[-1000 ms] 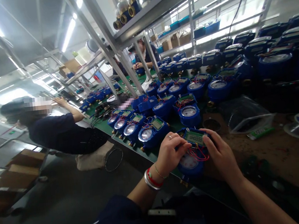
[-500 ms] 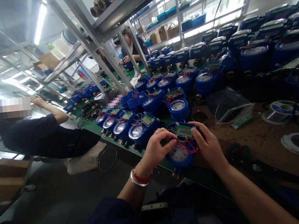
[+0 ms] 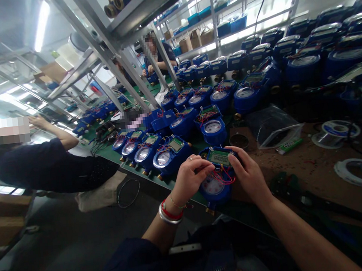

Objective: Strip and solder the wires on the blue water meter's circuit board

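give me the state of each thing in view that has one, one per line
blue round water meter with green display: cover off, red wires exposed, display showing digits, held on the bench edge
left hand: gripping the meter's left side
right hand: gripping the meter's right side, thumb by the display
clear plastic bag: lying on the bench, mouth open
row of blue meters: open, wires showing

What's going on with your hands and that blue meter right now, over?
Left hand and right hand both gripping the blue water meter at the green bench edge. Red wires loose under its display. Neighbouring meter close on the left, not touching.
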Tool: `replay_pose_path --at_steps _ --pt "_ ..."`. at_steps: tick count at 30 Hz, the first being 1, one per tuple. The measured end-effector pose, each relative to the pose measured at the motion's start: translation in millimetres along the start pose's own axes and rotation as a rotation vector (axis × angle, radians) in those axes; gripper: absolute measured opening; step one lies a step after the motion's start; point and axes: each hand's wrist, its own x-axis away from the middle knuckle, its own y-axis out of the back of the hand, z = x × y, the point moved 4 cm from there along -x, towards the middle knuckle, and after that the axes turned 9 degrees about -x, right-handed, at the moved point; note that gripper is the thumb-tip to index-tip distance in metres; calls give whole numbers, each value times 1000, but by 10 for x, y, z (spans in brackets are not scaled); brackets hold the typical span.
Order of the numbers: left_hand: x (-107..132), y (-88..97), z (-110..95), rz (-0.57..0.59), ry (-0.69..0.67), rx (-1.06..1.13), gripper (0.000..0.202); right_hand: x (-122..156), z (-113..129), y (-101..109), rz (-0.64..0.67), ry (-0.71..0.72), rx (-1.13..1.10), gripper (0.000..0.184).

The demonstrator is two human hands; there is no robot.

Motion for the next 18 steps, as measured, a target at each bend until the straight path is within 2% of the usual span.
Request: replay_pose_path --at_steps 8,12,18 --pt "19 33 -8 -20 -3 -43 18 3 -5 7 -6 -18 -46 32" --pt "61 29 31 -58 18 -16 27 -6 -1 0 -14 -15 -92 29" --pt "-3 -108 134 -92 -5 27 38 -24 88 19 -70 -17 -131 27"
